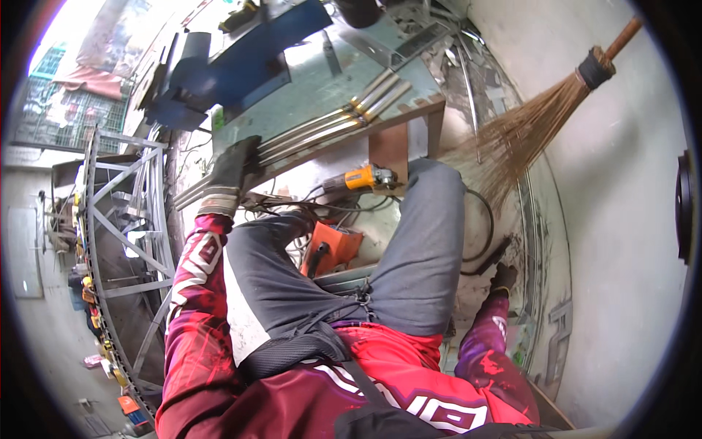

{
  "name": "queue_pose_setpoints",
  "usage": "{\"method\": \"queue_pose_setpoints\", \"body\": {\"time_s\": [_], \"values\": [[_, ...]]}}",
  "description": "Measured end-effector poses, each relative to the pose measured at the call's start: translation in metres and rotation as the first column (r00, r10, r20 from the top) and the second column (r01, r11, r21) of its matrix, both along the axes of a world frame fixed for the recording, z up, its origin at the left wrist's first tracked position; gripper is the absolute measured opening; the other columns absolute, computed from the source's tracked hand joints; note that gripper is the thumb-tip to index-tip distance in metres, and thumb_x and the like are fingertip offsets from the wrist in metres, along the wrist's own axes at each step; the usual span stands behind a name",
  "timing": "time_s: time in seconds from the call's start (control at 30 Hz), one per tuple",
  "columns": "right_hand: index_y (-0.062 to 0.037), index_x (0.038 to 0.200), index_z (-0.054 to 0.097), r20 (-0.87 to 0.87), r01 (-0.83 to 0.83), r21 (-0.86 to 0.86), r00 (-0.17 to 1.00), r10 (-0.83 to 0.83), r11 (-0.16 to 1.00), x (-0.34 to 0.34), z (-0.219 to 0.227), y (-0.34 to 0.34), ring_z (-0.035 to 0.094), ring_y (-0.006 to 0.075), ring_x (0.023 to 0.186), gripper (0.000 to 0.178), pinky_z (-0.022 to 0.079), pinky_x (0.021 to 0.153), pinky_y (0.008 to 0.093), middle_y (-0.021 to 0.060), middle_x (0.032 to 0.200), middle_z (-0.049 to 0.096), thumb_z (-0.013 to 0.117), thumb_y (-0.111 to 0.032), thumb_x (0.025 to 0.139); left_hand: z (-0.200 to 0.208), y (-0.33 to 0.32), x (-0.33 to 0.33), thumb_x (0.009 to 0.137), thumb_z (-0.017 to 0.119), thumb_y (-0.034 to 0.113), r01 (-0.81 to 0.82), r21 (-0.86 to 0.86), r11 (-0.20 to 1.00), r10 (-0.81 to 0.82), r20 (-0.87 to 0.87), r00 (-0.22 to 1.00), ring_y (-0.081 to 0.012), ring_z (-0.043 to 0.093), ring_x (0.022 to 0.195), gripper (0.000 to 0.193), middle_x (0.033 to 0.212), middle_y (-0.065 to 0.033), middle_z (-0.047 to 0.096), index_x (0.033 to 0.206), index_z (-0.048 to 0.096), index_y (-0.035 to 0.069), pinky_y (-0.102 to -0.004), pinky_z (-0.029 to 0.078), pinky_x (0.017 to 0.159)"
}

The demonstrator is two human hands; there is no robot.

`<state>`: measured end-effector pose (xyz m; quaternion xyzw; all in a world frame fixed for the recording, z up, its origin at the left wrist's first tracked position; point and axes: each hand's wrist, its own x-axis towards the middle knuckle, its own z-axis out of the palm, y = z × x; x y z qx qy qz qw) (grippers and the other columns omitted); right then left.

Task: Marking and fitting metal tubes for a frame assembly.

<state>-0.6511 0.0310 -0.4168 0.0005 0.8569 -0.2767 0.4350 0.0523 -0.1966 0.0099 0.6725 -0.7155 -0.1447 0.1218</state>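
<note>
My left hand (235,170), in a dark work glove with a pale striped cuff, is at the left end of several slim metal tubes (311,130). Its fingers are closed over the tubes, which lie slantwise along the near edge of a low metal-framed table (292,91). Far down at my right side is my right hand (503,278), also in a dark glove. Its fingers look curled beside a dark, narrow object (497,253); what it holds is hard to make out. An orange angle grinder (360,178) lies between my knees and the table.
An orange tool with a black handle (335,247) sits on the floor between my legs, among loose cables (358,208). A straw broom (523,135) leans at the right wall. Dark blue metal pieces (256,58) occupy the table's far side. On the left stands a grey metal frame (128,212).
</note>
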Motion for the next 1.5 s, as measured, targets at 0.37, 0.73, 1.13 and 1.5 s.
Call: {"method": "queue_pose_setpoints", "body": {"time_s": [0.37, 0.73, 1.13, 1.5], "values": [[0.0041, 0.130, 0.061, -0.503, -0.186, -0.859, 0.135, 0.853, -0.477, 0.283, 0.495, -0.126, 0.073, 0.0236, 0.100, 0.033, 0.059, 0.092, 0.0391, 0.0132, 0.110, 0.072, 0.057, -0.004, 0.098, -0.011, -0.006, -0.009, 0.085, 0.068, 0.003, 0.044, -0.081, 0.996, -0.053, -0.110, 0.993, -0.0356, 0.071, 0.102, 0.048, 0.116, -0.0179, 0.072, 0.133, 0.064, 0.007, -0.0420, 0.056, 0.087], [-0.0040, 0.116, 0.067, -0.883, 0.233, -0.412, -0.342, 0.323, -0.881, 0.442, 0.610, -0.063, 0.068, 0.0355, 0.102, 0.033, 0.055, 0.088, 0.0451, 0.0152, 0.106, 0.069, 0.075, -0.011, 0.084, -0.001, 0.025, -0.030, 0.082, 0.077, 0.018, 0.080, -0.381, 0.921, -0.020, 0.160, 0.987, -0.0419, 0.054, 0.134, 0.066, 0.139, -0.0185, 0.063, 0.144, 0.056, 0.016, -0.0516, 0.039, 0.115], [-0.0041, 0.114, 0.066, -0.846, 0.281, -0.491, -0.379, 0.374, -0.825, 0.457, 0.603, -0.051, 0.068, 0.0353, 0.101, 0.031, 0.055, 0.087, 0.0449, 0.0155, 0.106, 0.068, 0.075, -0.011, 0.085, -0.005, 0.032, -0.031, 0.082, 0.076, 0.019, 0.047, -0.420, 0.906, 0.040, 0.196, 0.980, -0.0438, 0.055, 0.133, 0.065, 0.138, -0.0191, 0.063, 0.144, 0.057, 0.018, -0.0528, 0.040, 0.116], [-0.0042, 0.112, 0.066, -0.810, 0.321, -0.571, -0.370, 0.455, -0.755, 0.458, 0.595, -0.056, 0.068, 0.0350, 0.101, 0.030, 0.055, 0.086, 0.0448, 0.0159, 0.106, 0.067, 0.075, -0.012, 0.085, -0.011, 0.029, -0.029, 0.079, 0.078, 0.017, 0.097, -0.456, 0.885, 0.011, 0.228, 0.974, -0.0413, 0.056, 0.132, 0.066, 0.136, -0.0193, 0.064, 0.142, 0.057, 0.013, -0.0519, 0.041, 0.117]]}}
